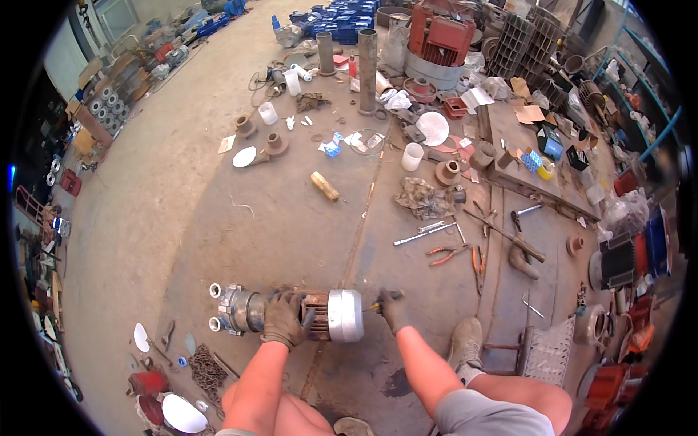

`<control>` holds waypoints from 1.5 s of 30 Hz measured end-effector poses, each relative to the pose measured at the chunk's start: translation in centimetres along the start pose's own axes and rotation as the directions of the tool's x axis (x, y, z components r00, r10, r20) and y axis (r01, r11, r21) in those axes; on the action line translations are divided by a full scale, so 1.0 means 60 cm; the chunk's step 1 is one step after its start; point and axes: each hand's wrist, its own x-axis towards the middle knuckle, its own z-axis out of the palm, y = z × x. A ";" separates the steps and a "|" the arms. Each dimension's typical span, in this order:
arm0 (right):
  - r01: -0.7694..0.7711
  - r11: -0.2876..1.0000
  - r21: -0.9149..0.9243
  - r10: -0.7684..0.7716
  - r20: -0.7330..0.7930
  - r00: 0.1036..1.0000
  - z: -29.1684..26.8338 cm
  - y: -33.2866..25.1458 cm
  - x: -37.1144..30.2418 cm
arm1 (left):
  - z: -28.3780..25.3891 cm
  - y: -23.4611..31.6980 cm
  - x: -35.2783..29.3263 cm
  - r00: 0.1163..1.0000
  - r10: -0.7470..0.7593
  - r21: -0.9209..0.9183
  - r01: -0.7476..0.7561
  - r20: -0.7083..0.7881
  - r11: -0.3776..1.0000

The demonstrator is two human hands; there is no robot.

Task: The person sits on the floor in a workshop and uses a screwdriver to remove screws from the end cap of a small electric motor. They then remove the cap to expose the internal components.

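An electric motor with a pump head (pixel 240 309) lies on its side in front of me. Its ribbed middle (pixel 318 314) is rusty, and a silver cover (pixel 345 315) caps the right end. Two round ports stick out at its left end. My gloved left hand (pixel 286 320) is wrapped over the top of the housing. Just right of the silver cover, my gloved right hand (pixel 393 309) is closed around a small tool with a yellowish part (pixel 374 307) pointing toward the cover. Its exact kind is too small to tell.
Orange-handled pliers (pixel 448 254), wrenches (pixel 430 227) and a hammer (pixel 525 213) lie ahead to the right. Nearer the middle is a wooden piece (pixel 324 186). A chain (pixel 211 372) lies at the lower left. Pipes (pixel 367 73) and a red motor (pixel 440 36) stand farther off.
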 end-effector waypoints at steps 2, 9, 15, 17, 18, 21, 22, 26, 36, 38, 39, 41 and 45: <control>-0.085 0.933 -0.350 0.156 0.182 0.971 0.024 -0.115 -0.008 | 0.001 0.001 -0.001 1.000 -0.007 0.003 0.007 -0.005 1.000; -0.106 0.934 0.340 0.151 -0.107 0.983 -0.035 0.012 -0.012 | 0.000 -0.001 0.002 1.000 -0.002 0.026 0.003 -0.018 1.000; -0.124 0.816 0.565 0.169 -0.029 0.985 -0.012 0.097 -0.142 | 0.001 -0.005 -0.005 1.000 -0.004 -0.017 0.004 0.011 1.000; -0.026 0.919 0.393 0.061 -0.076 0.995 0.019 0.082 -0.149 | 0.003 -0.005 -0.005 1.000 0.011 -0.037 -0.012 -0.019 0.999; 0.062 0.957 0.284 -0.031 -0.110 0.993 0.023 0.080 -0.130 | 0.003 -0.003 -0.005 1.000 0.006 -0.052 -0.007 -0.017 0.999; 0.175 0.982 -0.069 -0.184 -0.140 0.973 0.030 0.062 -0.021 | 0.000 -0.001 -0.003 1.000 0.007 -0.080 -0.009 -0.021 0.997; 0.113 0.975 -0.190 -0.141 -0.138 0.980 0.035 0.036 0.013 | 0.003 -0.004 -0.002 1.000 0.013 -0.079 -0.015 -0.028 0.997; -0.229 0.896 -0.379 0.254 0.017 0.967 0.044 -0.066 0.072 | 0.002 -0.003 0.001 1.000 0.004 -0.065 -0.006 -0.020 0.998; -0.259 0.681 0.685 0.347 0.010 0.938 -0.068 0.105 -0.036 | 0.007 0.003 0.011 0.997 0.041 -0.112 -0.049 -0.067 0.993; -0.276 0.518 0.809 0.291 0.136 0.947 -0.050 0.140 -0.093 | 0.010 0.000 0.004 0.996 0.029 -0.119 -0.039 -0.083 0.992; -0.305 0.505 0.808 0.315 0.157 0.936 -0.033 0.143 -0.115 | 0.013 -0.003 0.002 0.995 0.037 -0.127 -0.049 -0.096 0.991; -0.307 0.513 0.801 0.307 0.163 0.938 -0.003 0.124 -0.148 | 0.014 -0.006 0.001 0.995 0.059 -0.127 -0.069 -0.082 0.989; -0.123 0.824 0.553 0.129 0.028 0.991 0.020 0.071 -0.156 | 0.015 0.007 0.007 0.993 0.068 -0.119 -0.079 -0.096 0.990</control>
